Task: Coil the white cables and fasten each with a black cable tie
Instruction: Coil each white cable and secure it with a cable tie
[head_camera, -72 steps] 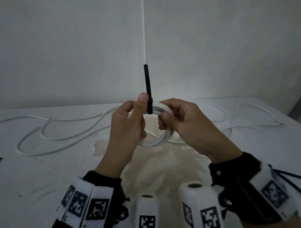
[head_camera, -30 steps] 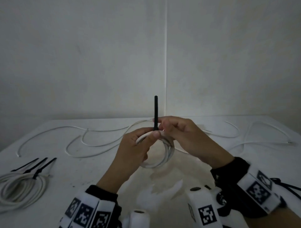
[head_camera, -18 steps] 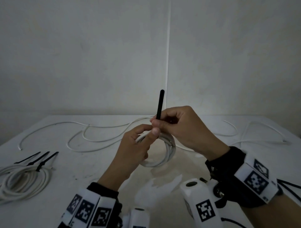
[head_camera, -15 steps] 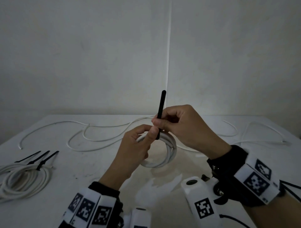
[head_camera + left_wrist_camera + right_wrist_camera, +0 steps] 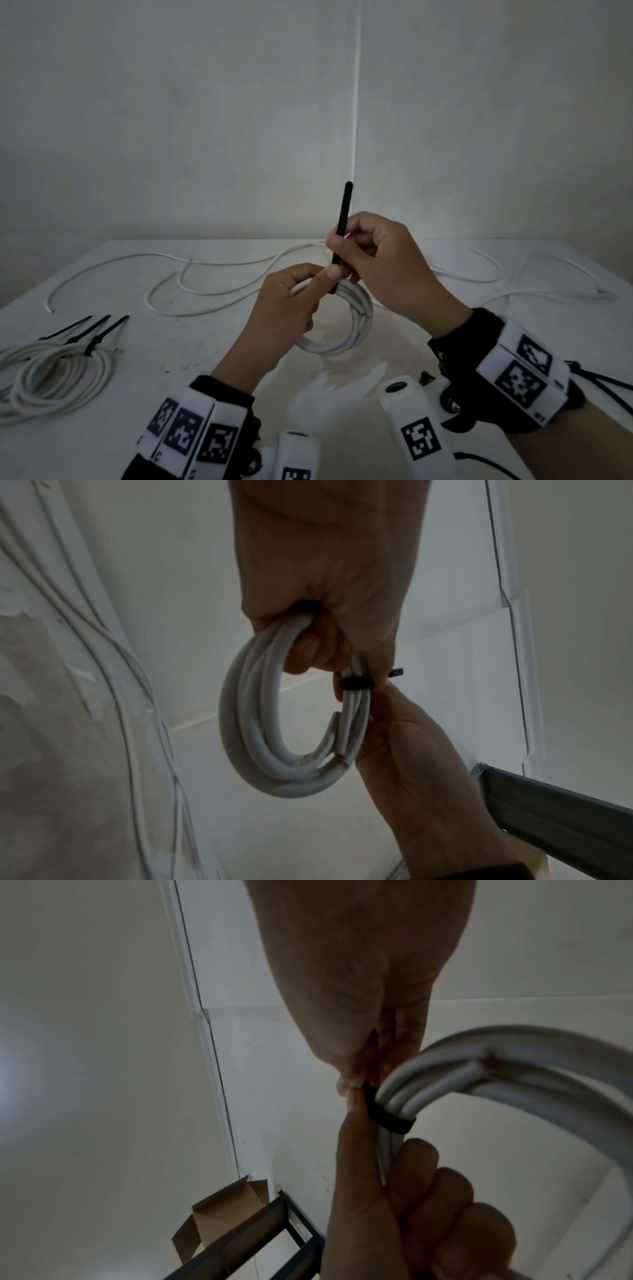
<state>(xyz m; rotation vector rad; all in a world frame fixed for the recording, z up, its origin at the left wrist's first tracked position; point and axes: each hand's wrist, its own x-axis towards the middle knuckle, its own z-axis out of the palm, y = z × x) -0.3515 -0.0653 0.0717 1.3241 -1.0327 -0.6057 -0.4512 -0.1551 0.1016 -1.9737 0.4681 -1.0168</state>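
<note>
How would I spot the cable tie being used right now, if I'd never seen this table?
Start at the white table and look to the two hands raised above its middle, where the left hand grips a small coil of white cable. The black cable tie is wrapped round that coil, its tail pinched by the right hand. It alone sticks upright; the other ties lie flat at far left.

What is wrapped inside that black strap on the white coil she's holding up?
Inside the black cable tie several turns of the white cable coil lie bunched side by side. The left hand and right hand cover the tie's head and the strands behind.
</note>
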